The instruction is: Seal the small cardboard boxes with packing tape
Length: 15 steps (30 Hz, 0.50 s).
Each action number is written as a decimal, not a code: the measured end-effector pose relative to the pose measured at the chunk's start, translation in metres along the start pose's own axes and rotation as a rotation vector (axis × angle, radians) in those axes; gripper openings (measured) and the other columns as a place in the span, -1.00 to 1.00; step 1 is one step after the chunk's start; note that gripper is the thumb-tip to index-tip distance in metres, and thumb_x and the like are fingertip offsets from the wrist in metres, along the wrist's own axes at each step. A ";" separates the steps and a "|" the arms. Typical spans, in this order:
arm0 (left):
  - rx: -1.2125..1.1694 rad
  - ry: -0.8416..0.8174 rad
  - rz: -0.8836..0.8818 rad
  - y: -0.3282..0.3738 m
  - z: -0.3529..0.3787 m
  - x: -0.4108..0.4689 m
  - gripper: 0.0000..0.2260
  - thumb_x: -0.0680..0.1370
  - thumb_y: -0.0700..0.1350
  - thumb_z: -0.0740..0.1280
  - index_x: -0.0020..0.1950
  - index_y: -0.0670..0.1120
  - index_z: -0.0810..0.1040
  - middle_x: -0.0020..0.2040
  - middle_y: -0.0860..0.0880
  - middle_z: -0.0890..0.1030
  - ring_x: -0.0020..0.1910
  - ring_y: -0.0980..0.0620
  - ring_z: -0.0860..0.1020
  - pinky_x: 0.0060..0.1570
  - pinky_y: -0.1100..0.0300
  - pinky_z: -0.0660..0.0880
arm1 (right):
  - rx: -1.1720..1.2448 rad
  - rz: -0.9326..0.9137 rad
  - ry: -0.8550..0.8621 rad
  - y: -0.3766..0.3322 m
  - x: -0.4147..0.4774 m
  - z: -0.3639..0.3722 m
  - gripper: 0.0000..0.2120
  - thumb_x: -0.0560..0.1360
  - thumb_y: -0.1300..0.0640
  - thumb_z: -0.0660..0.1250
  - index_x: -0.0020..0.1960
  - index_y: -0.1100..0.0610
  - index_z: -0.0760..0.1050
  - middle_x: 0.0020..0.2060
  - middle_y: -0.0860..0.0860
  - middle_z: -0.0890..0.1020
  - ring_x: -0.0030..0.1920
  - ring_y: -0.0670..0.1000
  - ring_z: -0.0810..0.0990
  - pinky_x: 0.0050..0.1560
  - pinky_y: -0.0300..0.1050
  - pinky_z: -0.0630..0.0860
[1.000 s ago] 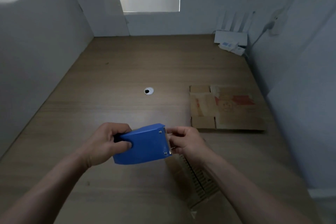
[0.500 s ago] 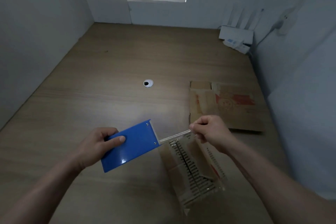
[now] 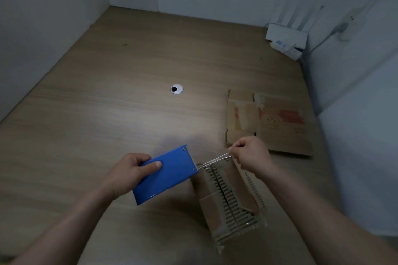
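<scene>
The left hand (image 3: 127,175) grips the rear end of a blue tape dispenser (image 3: 165,174), its fingers curled round the far edge and the thumb pressed flat on the top face, so the toothed end of the dispenser points away from those fingers toward the other hand. The right hand (image 3: 251,154) is curled almost into a fist, thumb and forefinger pinching the free end of a clear strip of packing tape (image 3: 213,159), which runs taut from that pinch back to the dispenser's mouth. Directly beneath the stretched strip, and just below the right fingers, a small cardboard box (image 3: 228,200) lies on the wooden desk (image 3: 107,114), its upper face printed with rows of short black bars and its near end covered by something glossy and clear; whether the tape touches the box cannot be told. Beyond the right knuckles, close to them, a flattened piece of cardboard (image 3: 269,122) with a red print lies flat on the desk. Well beyond the left fingers sits a round cable hole (image 3: 176,89) in the desk, and far past the right hand, in the corner by the wall, stands a white router (image 3: 286,34) with upright antennas
</scene>
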<state>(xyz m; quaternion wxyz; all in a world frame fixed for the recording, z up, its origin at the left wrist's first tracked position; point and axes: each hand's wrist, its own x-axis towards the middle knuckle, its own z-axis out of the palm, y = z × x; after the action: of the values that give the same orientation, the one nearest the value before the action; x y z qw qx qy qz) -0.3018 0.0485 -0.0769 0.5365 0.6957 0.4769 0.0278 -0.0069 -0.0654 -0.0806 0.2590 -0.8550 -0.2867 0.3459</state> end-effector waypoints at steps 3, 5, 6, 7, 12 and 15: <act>0.044 0.018 -0.012 0.000 0.003 0.004 -0.57 0.57 0.09 0.38 -0.17 -0.30 0.53 -0.39 -0.01 0.49 -0.43 0.07 0.43 -0.30 0.14 0.31 | -0.034 0.008 0.023 0.006 0.003 0.001 -0.81 0.43 0.17 0.46 -0.36 0.09 0.62 -0.44 -0.06 0.61 -0.30 0.02 0.58 -0.15 0.05 0.60; 0.063 0.016 -0.018 0.002 0.007 0.007 -0.57 0.57 0.10 0.37 -0.16 -0.29 0.54 -0.39 -0.01 0.50 -0.42 0.07 0.43 -0.29 0.14 0.32 | 0.019 0.049 0.020 0.014 0.004 0.004 -0.81 0.44 0.17 0.46 -0.35 0.08 0.62 -0.42 -0.03 0.62 -0.30 0.03 0.59 -0.20 0.03 0.59; 0.069 0.015 -0.016 0.002 0.009 0.008 -0.57 0.57 0.11 0.37 -0.16 -0.29 0.54 -0.39 0.00 0.50 -0.43 0.07 0.43 -0.30 0.14 0.32 | 0.094 0.084 0.010 0.019 0.004 0.006 -0.82 0.45 0.19 0.45 -0.33 0.09 0.63 -0.41 -0.01 0.63 -0.30 0.04 0.58 -0.26 0.00 0.56; 0.072 0.017 -0.015 0.003 0.011 0.009 -0.57 0.57 0.11 0.37 -0.16 -0.28 0.54 -0.39 0.00 0.50 -0.43 0.08 0.43 -0.31 0.14 0.32 | 0.195 0.123 0.003 0.023 0.004 0.009 -0.83 0.47 0.19 0.45 -0.30 0.11 0.64 -0.38 0.02 0.64 -0.28 0.05 0.58 -0.29 -0.04 0.52; 0.061 0.031 -0.021 0.005 0.015 0.012 -0.62 0.58 0.11 0.36 -0.24 -0.18 0.53 -0.42 0.02 0.50 -0.45 0.10 0.44 -0.31 0.13 0.34 | 0.092 0.163 0.125 0.028 -0.003 0.020 -0.45 0.55 0.04 0.38 0.50 0.13 0.36 0.40 0.12 0.49 0.39 0.16 0.44 0.34 0.00 0.38; 0.069 0.031 -0.015 0.004 0.014 0.012 -0.64 0.58 0.11 0.36 -0.27 -0.13 0.52 -0.43 0.03 0.50 -0.46 0.11 0.44 -0.31 0.14 0.35 | -0.088 -0.102 0.303 0.016 -0.028 0.019 -0.44 0.62 -0.03 0.26 0.57 0.06 0.19 0.50 0.04 0.31 0.47 0.07 0.32 0.37 -0.02 0.32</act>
<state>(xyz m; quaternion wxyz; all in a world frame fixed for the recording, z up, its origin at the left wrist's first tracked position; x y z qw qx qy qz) -0.2851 0.0463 -0.0856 0.5047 0.7098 0.4912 0.0180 -0.0324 -0.0909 -0.0900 0.2787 -0.8922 -0.3025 0.1863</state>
